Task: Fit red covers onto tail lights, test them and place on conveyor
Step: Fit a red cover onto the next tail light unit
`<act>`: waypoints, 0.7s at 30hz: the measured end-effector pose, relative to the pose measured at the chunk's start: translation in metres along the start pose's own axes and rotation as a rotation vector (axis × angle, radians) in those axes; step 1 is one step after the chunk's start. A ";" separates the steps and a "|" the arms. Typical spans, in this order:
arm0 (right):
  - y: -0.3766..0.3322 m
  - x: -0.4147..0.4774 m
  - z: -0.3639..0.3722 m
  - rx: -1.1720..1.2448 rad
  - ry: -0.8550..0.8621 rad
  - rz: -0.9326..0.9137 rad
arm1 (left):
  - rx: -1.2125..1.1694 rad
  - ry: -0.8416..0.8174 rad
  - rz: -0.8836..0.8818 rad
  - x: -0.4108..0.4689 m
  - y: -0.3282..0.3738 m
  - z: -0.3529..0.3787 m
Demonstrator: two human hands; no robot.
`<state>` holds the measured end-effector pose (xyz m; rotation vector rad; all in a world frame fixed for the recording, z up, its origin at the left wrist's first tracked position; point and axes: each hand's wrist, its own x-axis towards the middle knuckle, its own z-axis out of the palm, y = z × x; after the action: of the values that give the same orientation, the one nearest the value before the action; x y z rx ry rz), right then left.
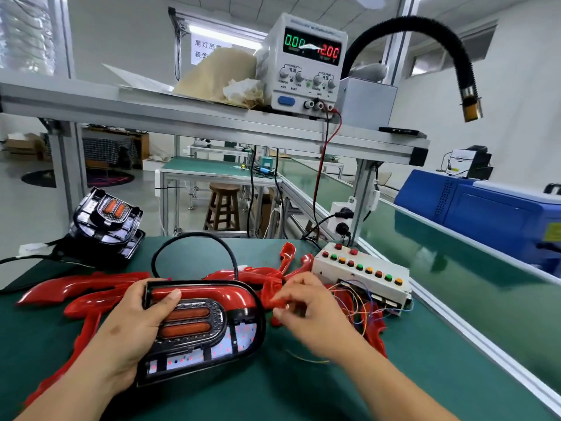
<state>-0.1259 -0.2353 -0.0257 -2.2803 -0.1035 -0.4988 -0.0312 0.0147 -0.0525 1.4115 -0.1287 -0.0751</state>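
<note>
Green bench [273, 390]: left hand [130, 326] grips tail light [194, 325] (right hand [306, 308] blurred)

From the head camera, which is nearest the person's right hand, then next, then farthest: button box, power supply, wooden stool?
1. Button box, just right of the right hand on the table.
2. Power supply, up on the shelf.
3. Wooden stool, beyond the table.

Bare left hand [130, 326], bare right hand [309, 311]
</note>
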 end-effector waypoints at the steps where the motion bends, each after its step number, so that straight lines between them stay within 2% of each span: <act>1: 0.000 -0.005 0.004 -0.141 -0.087 -0.018 | -0.002 0.005 -0.009 0.000 0.000 -0.001; 3: 0.002 -0.013 0.005 -0.283 -0.180 -0.014 | -0.008 0.008 -0.025 -0.002 0.000 0.000; 5: 0.001 -0.021 -0.010 -0.367 -0.126 0.003 | -0.014 0.011 -0.036 -0.003 0.003 0.001; 8: 0.006 -0.033 -0.050 -0.493 -0.015 0.174 | 0.002 0.009 -0.048 -0.003 0.003 0.000; 10: 0.015 -0.046 -0.073 -0.556 -0.006 0.319 | 0.034 0.014 -0.055 -0.002 0.002 -0.002; 12: 0.017 -0.056 -0.082 -0.527 -0.017 0.380 | 0.102 0.031 -0.049 -0.002 0.001 -0.001; 15: 0.012 -0.055 -0.072 -0.495 -0.065 0.370 | 0.211 0.052 -0.024 -0.002 -0.001 -0.001; 19: 0.011 -0.043 -0.048 -0.795 -0.170 0.420 | 0.262 0.058 -0.027 -0.005 -0.003 0.000; 21: 0.011 -0.040 -0.042 -0.850 -0.217 0.493 | 0.278 0.065 -0.015 -0.006 -0.002 0.000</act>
<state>-0.1732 -0.2694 -0.0226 -3.0290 0.6695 -0.0084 -0.0371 0.0150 -0.0552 1.6913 -0.0762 -0.0242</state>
